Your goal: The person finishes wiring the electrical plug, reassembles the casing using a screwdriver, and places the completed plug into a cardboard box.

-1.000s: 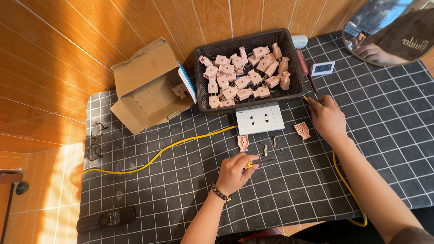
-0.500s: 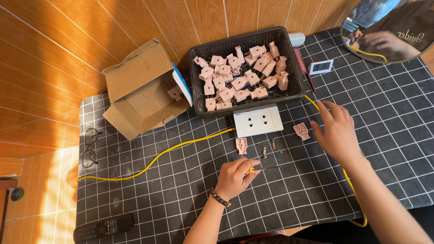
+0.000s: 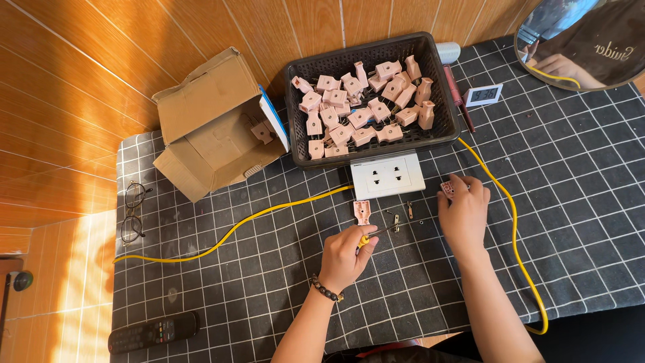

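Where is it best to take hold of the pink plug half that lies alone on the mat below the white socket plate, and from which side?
Probably from above, pinching the long side edges of the pink plug half. It lies flat on the checked mat, its narrow end toward the white socket plate, with bare mat on both sides. The left hand, holding a screwdriver, is nearest.

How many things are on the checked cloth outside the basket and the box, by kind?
Pink plug parts: 2, one under the right hand
Screwdriver in the left hand: 1
White socket plate: 1
Yellow cable: 1
Glasses: 1
Remote control: 1
Total: 7
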